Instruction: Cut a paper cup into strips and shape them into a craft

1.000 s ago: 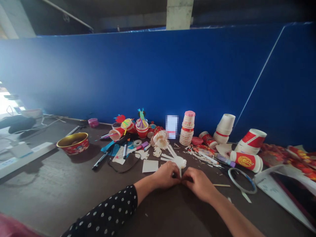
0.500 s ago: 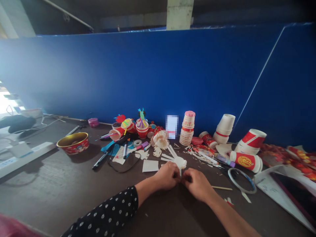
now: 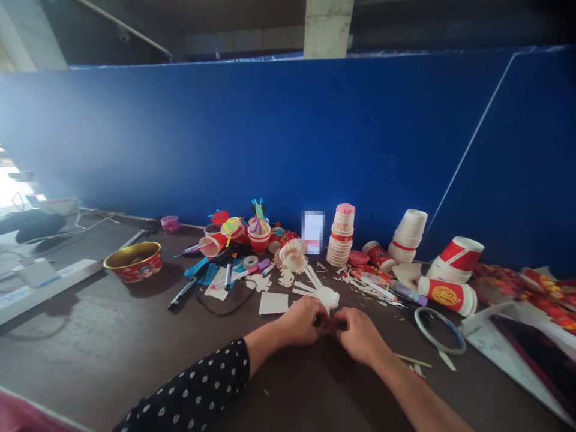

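A white paper cup cut into strips [image 3: 326, 296] lies splayed flat in the middle of the table, its strips fanning toward the far left. My left hand [image 3: 308, 321] is at its near side, thumb and fingers pinched together. Close against it, my right hand [image 3: 357, 335] is pinched too, fingertips almost touching the left ones. Both seem to grip a near strip of the cup, though the fingers mostly hide it. A white paper rectangle [image 3: 273, 303] lies just left of my left hand. Beside my right forearm is a thin wooden stick [image 3: 414, 361].
Behind the hands stand a stack of paper cups [image 3: 341, 240] and decorated cups [image 3: 259, 237]. Markers [image 3: 228, 273], paper scraps [image 3: 371, 285] and a tape ring [image 3: 440, 330] lie around. A red-gold bowl [image 3: 135, 262] and power strip [image 3: 49, 288] are left, a tablet [image 3: 537, 360] right.
The wooden stick by my right forearm has shifted nearer and slightly right. My hands stay pinched in nearly the same place, with the fingertips a little closer together.
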### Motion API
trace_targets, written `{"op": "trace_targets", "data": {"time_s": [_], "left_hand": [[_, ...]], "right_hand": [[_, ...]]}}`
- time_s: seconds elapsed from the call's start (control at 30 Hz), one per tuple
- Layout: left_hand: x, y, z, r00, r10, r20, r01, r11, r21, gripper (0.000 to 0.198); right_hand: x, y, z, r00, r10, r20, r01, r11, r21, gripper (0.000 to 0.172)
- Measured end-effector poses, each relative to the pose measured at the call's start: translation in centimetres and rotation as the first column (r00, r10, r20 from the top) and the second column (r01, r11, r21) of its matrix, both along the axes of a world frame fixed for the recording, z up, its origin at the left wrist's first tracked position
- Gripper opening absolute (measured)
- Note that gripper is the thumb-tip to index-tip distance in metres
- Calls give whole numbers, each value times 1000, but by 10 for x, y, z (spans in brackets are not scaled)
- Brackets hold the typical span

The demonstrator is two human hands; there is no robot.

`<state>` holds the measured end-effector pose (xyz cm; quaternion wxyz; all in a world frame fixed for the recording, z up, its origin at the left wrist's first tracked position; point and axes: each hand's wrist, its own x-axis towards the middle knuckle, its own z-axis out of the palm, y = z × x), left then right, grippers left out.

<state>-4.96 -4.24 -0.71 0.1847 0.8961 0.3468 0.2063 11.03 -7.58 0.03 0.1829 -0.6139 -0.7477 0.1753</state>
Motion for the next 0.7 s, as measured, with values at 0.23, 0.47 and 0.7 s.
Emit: {"op": "trace_targets", "data": {"time_s": [0.23, 0.47, 0.7], "left_hand": [[-4, 6, -3, 989, -146, -28, 148, 985, 83, 8], [-5, 5, -3, 970, -160, -183, 198, 957, 212, 8], [0, 0, 3, 969, -99, -224, 150, 963, 223, 9]], "right_hand": [[2, -1, 1, 1000, 27, -7, -27, 1000, 4, 18], [2, -2, 1, 1000, 21, -6, -21, 1000, 7, 18], [12, -11, 9, 997, 61, 41, -65, 992, 107, 18]]}}
